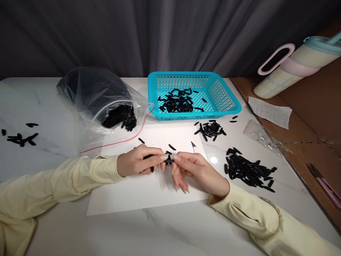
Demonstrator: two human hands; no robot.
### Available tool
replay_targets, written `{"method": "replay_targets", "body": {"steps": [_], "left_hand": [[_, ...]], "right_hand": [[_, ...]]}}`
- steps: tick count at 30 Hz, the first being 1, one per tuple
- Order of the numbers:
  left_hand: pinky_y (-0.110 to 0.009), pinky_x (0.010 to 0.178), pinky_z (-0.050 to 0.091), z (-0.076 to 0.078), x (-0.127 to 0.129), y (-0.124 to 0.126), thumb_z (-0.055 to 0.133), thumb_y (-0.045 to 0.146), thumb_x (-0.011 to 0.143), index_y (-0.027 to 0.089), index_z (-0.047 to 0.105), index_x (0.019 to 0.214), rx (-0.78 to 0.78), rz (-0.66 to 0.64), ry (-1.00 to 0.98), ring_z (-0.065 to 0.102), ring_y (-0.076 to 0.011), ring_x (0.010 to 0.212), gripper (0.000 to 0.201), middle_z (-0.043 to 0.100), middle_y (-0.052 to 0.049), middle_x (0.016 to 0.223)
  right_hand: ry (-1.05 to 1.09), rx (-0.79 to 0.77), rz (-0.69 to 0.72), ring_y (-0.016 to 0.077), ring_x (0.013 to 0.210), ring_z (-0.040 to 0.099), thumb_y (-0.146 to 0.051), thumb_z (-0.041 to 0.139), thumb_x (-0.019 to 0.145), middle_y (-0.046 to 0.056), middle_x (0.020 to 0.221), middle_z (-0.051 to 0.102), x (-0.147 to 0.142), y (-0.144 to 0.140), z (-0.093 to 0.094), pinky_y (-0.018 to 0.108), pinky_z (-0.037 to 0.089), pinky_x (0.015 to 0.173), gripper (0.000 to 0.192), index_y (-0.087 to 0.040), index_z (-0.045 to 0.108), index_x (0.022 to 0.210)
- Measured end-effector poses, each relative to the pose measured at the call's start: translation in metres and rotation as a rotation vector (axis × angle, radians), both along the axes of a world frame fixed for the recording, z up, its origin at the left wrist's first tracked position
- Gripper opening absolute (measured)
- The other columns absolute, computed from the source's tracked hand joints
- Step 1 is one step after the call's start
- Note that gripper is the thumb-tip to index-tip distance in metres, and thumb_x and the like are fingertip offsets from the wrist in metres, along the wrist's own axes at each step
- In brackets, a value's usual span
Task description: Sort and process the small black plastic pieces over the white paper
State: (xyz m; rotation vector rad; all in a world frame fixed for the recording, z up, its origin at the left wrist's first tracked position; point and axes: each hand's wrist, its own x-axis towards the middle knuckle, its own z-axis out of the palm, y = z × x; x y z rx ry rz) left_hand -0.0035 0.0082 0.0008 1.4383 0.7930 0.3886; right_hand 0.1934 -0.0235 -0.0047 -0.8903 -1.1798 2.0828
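My left hand (138,162) and my right hand (190,170) meet over a white sheet of paper (138,193). Between their fingertips they pinch a small black plastic piece (168,160). The left hand also has more black pieces tucked in its closed fingers. The right hand's other fingers hang loose toward the paper. A few single black pieces (172,147) lie on the paper just beyond the hands. Both arms wear pale yellow sleeves.
A turquoise basket (226,103) with black pieces stands at the back. A clear zip bag (93,96) of pieces lies left of it. Piles of pieces lie at right (249,170), behind (210,129) and far left (21,138). A pastel bottle (298,65) lies on the brown surface.
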Motion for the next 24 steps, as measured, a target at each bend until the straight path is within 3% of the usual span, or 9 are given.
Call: {"method": "replay_targets", "body": {"steps": [24], "left_hand": [[-0.018, 0.036, 0.025, -0.0002, -0.0009, 0.0023, 0.045, 0.037, 0.087, 0.012, 0.057, 0.075, 0.024, -0.059, -0.001, 0.032, -0.0028, 0.035, 0.029, 0.044, 0.006, 0.049]], "right_hand": [[0.045, 0.027, -0.030, 0.0066, 0.038, 0.050, -0.035, 0.048, 0.090, 0.002, 0.064, 0.063, -0.0009, 0.0005, 0.0011, 0.020, 0.037, 0.038, 0.026, -0.014, 0.055, 0.076]]}}
